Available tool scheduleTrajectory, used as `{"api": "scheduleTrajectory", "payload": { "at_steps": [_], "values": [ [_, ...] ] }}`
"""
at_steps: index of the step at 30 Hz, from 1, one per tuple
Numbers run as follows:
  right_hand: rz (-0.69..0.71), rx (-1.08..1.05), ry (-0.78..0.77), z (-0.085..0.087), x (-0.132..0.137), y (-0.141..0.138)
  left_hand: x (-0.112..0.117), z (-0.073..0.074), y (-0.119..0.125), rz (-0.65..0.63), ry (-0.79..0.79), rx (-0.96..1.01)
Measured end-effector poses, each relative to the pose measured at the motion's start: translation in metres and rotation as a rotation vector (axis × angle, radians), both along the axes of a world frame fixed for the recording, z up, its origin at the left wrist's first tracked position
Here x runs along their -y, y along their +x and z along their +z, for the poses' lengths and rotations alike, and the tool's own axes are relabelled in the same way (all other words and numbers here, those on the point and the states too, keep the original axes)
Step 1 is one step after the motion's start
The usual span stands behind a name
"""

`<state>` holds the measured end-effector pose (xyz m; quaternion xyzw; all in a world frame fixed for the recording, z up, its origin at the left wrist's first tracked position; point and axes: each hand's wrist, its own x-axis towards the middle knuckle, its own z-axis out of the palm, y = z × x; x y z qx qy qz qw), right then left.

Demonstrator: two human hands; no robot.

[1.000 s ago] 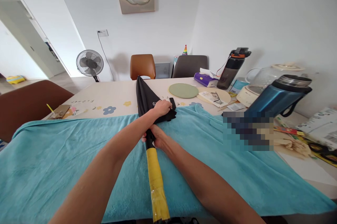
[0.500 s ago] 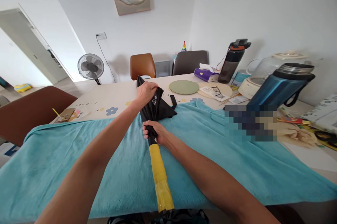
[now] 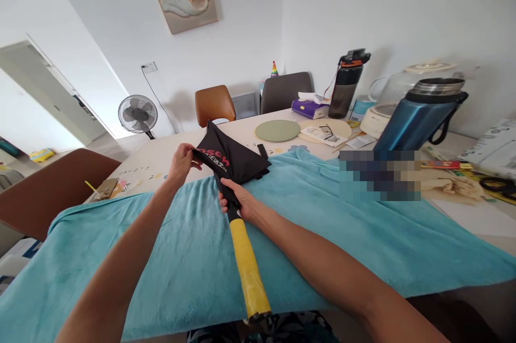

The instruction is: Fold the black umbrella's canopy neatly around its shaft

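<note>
Looks like sorting the folds of a black umbrella (image 3: 231, 163). Lies lengthwise on a teal towel (image 3: 342, 235) spread over the table (image 3: 161, 152), yellow handle (image 3: 246, 268) nearest the body, tip pointing away.

Left hand (image 3: 182, 160): pinching the edge of 1 fold, drawn out leftward and raised, red lettering showing. Right hand (image 3: 237, 204): closed round the gathered cloth just above the handle, pressing it to the towel.

Calls next, probably, for a firm clamp at the shaft and only a light pull on the cloth. Loose closing strap (image 3: 264, 150) lying at the far right side, apt to tangle.

Well apart to the right: green mat (image 3: 277, 130), glasses (image 3: 328, 132), dark bottle (image 3: 346, 85), blue flask (image 3: 419, 120). Nothing crowding either hand.
</note>
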<state>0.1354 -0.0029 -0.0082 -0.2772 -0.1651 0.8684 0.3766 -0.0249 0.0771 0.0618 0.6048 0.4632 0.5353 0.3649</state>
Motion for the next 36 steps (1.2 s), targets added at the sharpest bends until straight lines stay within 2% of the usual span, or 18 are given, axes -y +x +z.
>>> {"api": "scheduleTrajectory", "payload": {
  "at_steps": [6, 10, 14, 20, 24, 27, 32, 34, 36],
  "values": [
    [0.004, -0.061, 0.014, 0.000, -0.001, 0.004, 0.008, -0.017, -0.037, 0.089, -0.072, 0.014],
    [-0.043, 0.017, 0.066, -0.001, -0.001, 0.001, 0.013, -0.028, -0.055, 0.115, -0.138, -0.024],
    [-0.063, 0.105, 0.025, -0.001, -0.002, -0.001, 0.019, -0.034, -0.060, 0.090, -0.149, -0.062],
    [-0.004, 0.065, 0.010, 0.004, 0.000, 0.005, 0.020, -0.043, -0.061, 0.056, -0.102, -0.142],
    [-0.031, 0.052, -0.009, 0.010, -0.001, 0.012, 0.015, -0.057, -0.075, -0.001, -0.055, -0.269],
    [-0.033, 0.029, -0.024, 0.018, -0.003, 0.020, 0.011, -0.069, -0.083, 0.017, -0.011, -0.384],
    [-0.033, -0.021, -0.038, 0.032, -0.005, 0.031, 0.012, -0.089, -0.072, -0.023, 0.058, -0.799],
    [-0.049, 0.036, -0.030, 0.033, -0.004, 0.032, 0.012, -0.091, -0.067, -0.064, 0.094, -0.891],
    [-0.059, 0.112, -0.008, 0.032, -0.003, 0.031, 0.010, -0.085, -0.065, -0.091, 0.101, -0.961]
  ]
}}
